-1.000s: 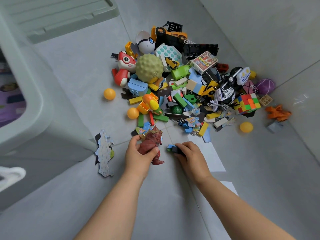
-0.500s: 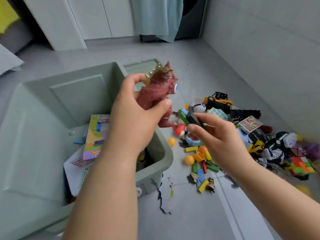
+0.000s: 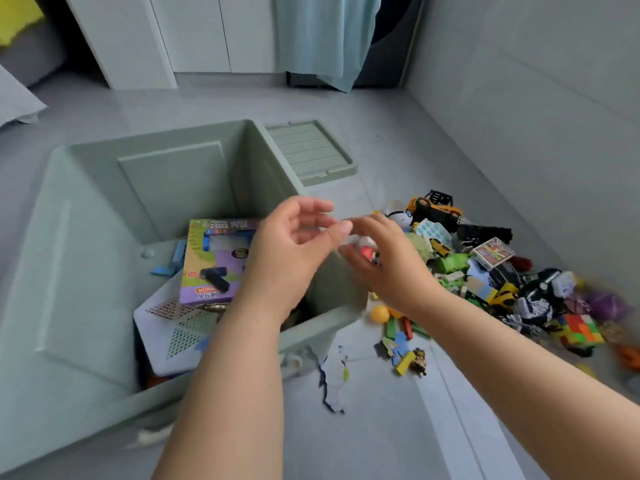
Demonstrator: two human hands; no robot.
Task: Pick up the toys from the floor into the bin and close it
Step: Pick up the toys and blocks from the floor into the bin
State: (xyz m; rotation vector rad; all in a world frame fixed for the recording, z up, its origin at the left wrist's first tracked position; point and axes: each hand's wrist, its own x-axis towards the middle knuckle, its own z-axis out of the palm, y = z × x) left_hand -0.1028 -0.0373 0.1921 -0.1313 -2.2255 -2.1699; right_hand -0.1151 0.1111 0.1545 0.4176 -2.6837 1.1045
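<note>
L hand (image 3: 291, 251) is seen relaxed, fingers loosely spread, nothing held, above near-right corner of bin (image 3: 86, 271). R hand (image 3: 388, 261) is just beside it, fingers extended, blurred; no grip is made out. Toys (image 3: 485, 271) are spread on floor (image 3: 381, 427) right of bin, pile running from bin wall out to the right. R hand is judged nearer. Lid (image 3: 308, 150) lies behind bin, not yet fitted.
</note>
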